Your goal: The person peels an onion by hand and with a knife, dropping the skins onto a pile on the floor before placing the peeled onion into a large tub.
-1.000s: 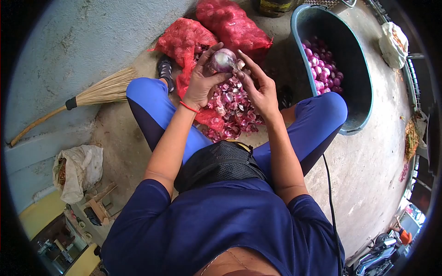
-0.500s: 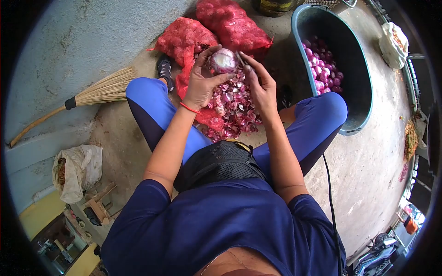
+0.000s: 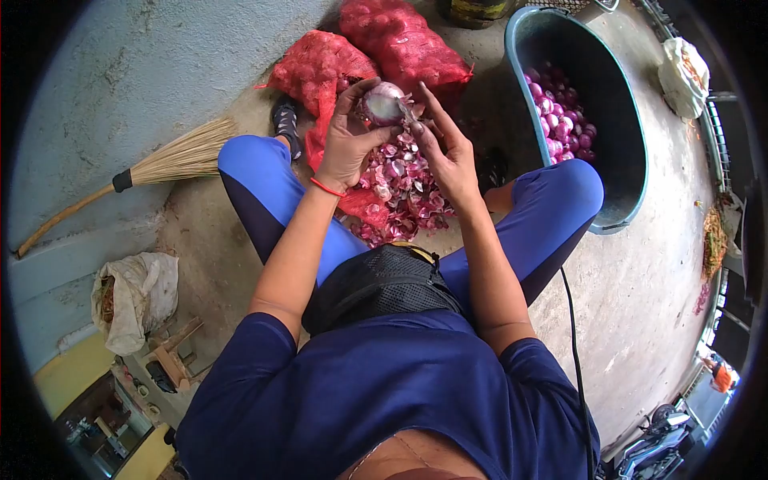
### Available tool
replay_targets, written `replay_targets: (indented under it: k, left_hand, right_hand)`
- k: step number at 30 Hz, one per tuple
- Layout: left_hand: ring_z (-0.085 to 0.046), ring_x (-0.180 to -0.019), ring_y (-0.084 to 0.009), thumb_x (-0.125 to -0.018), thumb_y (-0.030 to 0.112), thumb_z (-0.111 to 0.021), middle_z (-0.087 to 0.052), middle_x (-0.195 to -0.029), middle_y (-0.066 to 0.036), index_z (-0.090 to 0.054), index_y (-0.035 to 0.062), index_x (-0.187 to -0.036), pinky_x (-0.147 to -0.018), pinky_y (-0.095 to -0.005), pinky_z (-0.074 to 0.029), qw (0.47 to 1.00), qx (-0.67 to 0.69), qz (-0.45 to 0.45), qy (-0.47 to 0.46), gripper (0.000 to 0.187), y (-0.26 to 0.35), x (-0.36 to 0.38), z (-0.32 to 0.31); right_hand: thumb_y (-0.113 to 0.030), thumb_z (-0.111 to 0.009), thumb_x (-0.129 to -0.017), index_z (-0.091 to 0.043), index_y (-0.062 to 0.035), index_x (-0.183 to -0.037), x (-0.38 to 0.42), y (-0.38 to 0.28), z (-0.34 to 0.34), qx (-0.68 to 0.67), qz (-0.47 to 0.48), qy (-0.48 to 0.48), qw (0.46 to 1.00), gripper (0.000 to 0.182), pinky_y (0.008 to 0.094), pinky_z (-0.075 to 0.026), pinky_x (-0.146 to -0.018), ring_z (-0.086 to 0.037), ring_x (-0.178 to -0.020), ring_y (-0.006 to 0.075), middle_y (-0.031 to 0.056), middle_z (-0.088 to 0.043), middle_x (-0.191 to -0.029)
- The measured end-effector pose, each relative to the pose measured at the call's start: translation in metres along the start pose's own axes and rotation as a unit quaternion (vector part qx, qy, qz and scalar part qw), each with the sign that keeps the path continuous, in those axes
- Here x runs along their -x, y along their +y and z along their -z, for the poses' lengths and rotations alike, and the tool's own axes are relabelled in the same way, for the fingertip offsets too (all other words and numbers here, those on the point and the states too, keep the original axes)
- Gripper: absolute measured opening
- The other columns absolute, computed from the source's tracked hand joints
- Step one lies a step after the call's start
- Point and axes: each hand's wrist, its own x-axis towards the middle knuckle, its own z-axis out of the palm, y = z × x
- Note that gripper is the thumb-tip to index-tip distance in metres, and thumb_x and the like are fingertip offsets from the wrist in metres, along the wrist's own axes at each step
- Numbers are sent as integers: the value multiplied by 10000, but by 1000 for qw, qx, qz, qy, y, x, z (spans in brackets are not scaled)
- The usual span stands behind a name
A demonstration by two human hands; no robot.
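My left hand [image 3: 350, 142] is wrapped round a large onion [image 3: 384, 105] with purple skin and a pale patch facing up. At the onion's right side, my right hand [image 3: 450, 152] pinches a piece of loose dry skin [image 3: 411, 114] between thumb and fingers. Whether a blade is also in that hand cannot be made out. Below both hands a heap of purple onion peels [image 3: 404, 188] lies on the floor between my legs.
Two red mesh sacks of onions [image 3: 324, 66] [image 3: 404, 44] stand ahead. A blue-rimmed tub [image 3: 632, 172] at the right holds purple onions [image 3: 564, 120]. A straw broom [image 3: 180, 152] leans at the left wall. White sacks [image 3: 156, 292] [image 3: 680, 84] stand left and far right. A cable [image 3: 574, 344] runs beside me.
My right hand has shifted slightly left and closer to the onion, its index finger more upright. Loose skin now shows at the onion's right side. The onion has tilted a little.
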Motion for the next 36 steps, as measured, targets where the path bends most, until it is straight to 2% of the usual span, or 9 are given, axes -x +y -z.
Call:
replay_targets:
  k: [9, 12, 15, 16, 19, 22, 31, 34, 36]
  left_hand:
    - [-541, -1207, -207, -764, -184, -664, -524, -1327, -55, -469, 154, -1363, -1018, -365, -514, 1000, 13, -25, -1, 714, -5, 0, 2]
    - [-551, -1187, -217, -757, -194, -664, -523, -1310, -51, -472, 129, -1343, -1021, -378, -510, 996, 83, -7, 27, 696, 0, 0, 1]
    - [-549, -1199, -224, -777, -197, -642, -516, -1328, -55, -464, 126, -1357, -1042, -390, -500, 989, 142, 23, 35, 687, 8, -1, -2]
    - [-547, -1204, -225, -783, -196, -636, -514, -1333, -57, -462, 124, -1360, -1047, -393, -497, 986, 155, 35, 39, 682, 11, -2, -3]
    - [-538, -1212, -216, -798, -183, -636, -510, -1341, -57, -462, 117, -1361, -1053, -380, -490, 985, 158, 56, 50, 662, 9, -4, 4]
    - [-534, -1210, -199, -799, -169, -651, -511, -1334, -49, -466, 115, -1357, -1039, -352, -492, 991, 112, 38, 54, 653, 3, -4, 6]
    - [-544, -1174, -168, -782, -146, -692, -533, -1282, -46, -468, 96, -1347, -997, -318, -506, 997, 53, 32, 54, 654, 0, -4, -2]
    - [-554, -1167, -174, -783, -146, -689, -541, -1278, -55, -463, 81, -1354, -992, -321, -513, 998, 20, 25, 55, 655, -1, -6, 0]
    - [-553, -1181, -180, -790, -147, -677, -535, -1305, -60, -461, 79, -1371, -1005, -326, -506, 999, -1, 24, 44, 660, -3, -6, 1]
  right_hand:
    - [-117, -505, -1013, -549, -42, -1361, -3, 5, -9, -172, 23, 6, 985, 358, 274, -394, -1023, -524, -1174, 107, 47, -589, -1324]
    - [-211, -501, -1017, -553, -114, -1372, -8, 19, -5, -86, -12, 35, 996, 371, 296, -426, -997, -586, -1157, 158, 99, -633, -1279]
    - [-340, -482, -1009, -556, -236, -1371, -13, 30, 4, 159, -77, 47, 983, 384, 343, -457, -964, -628, -1147, 260, 163, -664, -1199]
    - [-420, -464, -990, -551, -329, -1357, -13, 28, 5, 248, -122, 49, 960, 388, 396, -473, -927, -618, -1120, 346, 197, -665, -1127]
    - [-400, -471, -990, -564, -299, -1346, -12, 15, 6, 304, -152, 33, 940, 381, 407, -476, -912, -628, -1079, 363, 186, -672, -1117]
    - [-389, -467, -990, -564, -266, -1342, -9, 16, 9, 292, -45, 31, 955, 386, 421, -481, -889, -641, -1035, 374, 196, -678, -1079]
    - [-344, -494, -978, -557, -254, -1345, -10, 17, 11, 210, -98, 44, 972, 383, 410, -485, -895, -639, -1059, 366, 181, -680, -1090]
    - [-303, -542, -956, -556, -281, -1352, -8, -1, 8, 182, -64, 63, 979, 397, 401, -494, -876, -645, -1035, 366, 156, -683, -1105]
    - [-280, -574, -935, -545, -300, -1365, -8, 0, 11, 186, 20, 32, 982, 432, 398, -501, -859, -650, -1013, 361, 142, -684, -1113]
